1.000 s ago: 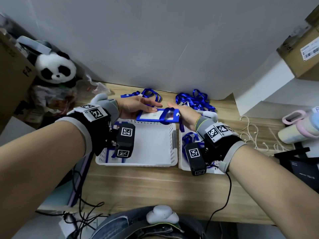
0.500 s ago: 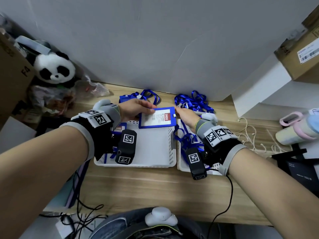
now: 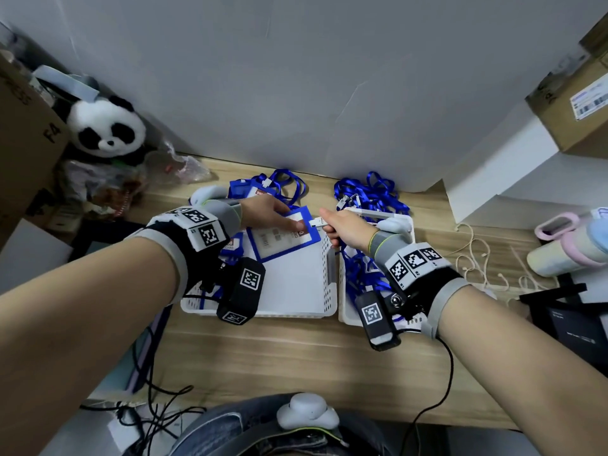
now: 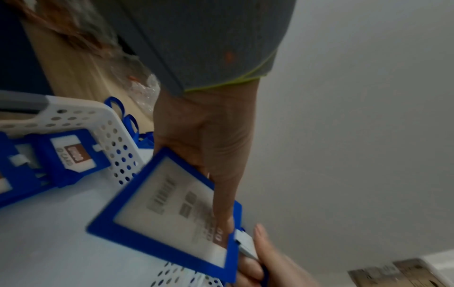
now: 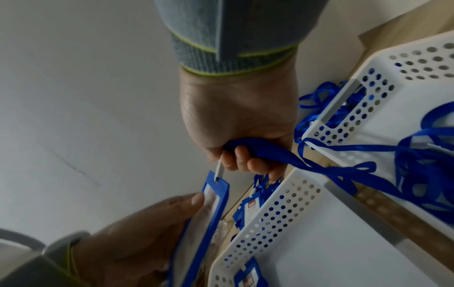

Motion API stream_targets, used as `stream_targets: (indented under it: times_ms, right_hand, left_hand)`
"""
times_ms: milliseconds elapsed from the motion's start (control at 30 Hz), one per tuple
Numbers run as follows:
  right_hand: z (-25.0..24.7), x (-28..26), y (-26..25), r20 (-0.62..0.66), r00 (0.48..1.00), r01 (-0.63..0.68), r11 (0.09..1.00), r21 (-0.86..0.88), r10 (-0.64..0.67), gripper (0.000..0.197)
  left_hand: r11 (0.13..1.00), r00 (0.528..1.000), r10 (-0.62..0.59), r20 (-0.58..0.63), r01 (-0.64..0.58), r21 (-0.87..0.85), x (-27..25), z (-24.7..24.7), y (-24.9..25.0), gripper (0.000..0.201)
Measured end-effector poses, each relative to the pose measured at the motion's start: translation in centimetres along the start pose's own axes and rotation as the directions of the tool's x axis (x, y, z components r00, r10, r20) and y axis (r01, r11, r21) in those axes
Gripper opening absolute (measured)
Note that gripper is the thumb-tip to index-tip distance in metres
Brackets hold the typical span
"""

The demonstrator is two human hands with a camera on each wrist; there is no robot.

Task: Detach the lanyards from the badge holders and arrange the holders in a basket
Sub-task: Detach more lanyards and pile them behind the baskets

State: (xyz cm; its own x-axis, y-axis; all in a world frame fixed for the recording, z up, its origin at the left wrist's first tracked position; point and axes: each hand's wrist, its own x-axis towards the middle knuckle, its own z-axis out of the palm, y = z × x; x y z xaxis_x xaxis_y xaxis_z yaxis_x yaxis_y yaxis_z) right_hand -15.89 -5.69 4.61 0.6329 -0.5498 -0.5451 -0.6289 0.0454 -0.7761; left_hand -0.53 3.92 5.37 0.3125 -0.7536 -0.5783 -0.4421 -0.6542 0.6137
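At the far left of the desk (image 3: 296,357) a plush panda (image 3: 107,126) sits against the wall. The left hand (image 3: 263,213) grips a blue-framed badge holder (image 3: 283,235) — index finger laid flat along its face, thumb beneath — and holds it tilted above the left white basket (image 3: 296,311), where other blue badge holders (image 4: 71,155) already lie at the left end. At the holder's slotted end a white clip (image 3: 317,222) is pinched in the right hand (image 3: 345,225), whose curled fingers also clutch the blue lanyard (image 5: 275,151). That strap trails rightward into the right white basket (image 3: 343,311) — full of loose blue lanyards (image 3: 365,274). More lanyards (image 3: 371,195) are heaped behind it.
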Motion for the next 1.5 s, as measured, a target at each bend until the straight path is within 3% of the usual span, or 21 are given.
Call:
stream_targets:
  times_ms: [233,600,1100,1200,1367,1500]
  right_hand:
    - [-0.4,-0.1,0.1,0.015,0.998,-0.067,0.997,0.048,0.066,0.039]
    - [-1.3,0.7,0.0,0.138,0.954,-0.294,0.917,0.27,0.265,0.035]
    - [-1.5,0.8,-0.4,0.174,0.915,-0.402,0.86,0.316,0.364,0.04]
    - [-1.4,0.8,-0.3,0.134,0.94,-0.342,0.88,0.33,0.315,0.039]
    - [-1.6,0.9,0.1,0.009,0.997,-0.079,0.99,0.119,0.078,0.039]
    - [-1.6,0.8,0.4,0.038,0.998,0.057,0.998,-0.008,-0.056,0.027]
  left_hand:
    - [0.995,0.99,0.094,-0.106,-0.091,0.032,0.4,1.1,0.8,0.05]
    - [0.972,0.961,0.23,-0.156,-0.217,0.093,0.2,1.5,1.3,0.043]
    - [0.949,0.941,0.296,-0.165,-0.271,0.158,0.3,1.5,1.3,0.029]
    - [0.94,0.947,0.297,-0.124,-0.267,0.212,0.3,1.3,1.6,0.025]
    - [0.986,0.976,0.161,-0.146,-0.152,0.068,0.3,0.4,1.3,0.056]
    - [0.991,0.988,0.129,-0.087,-0.13,-0.016,0.1,0.1,1.1,0.044]
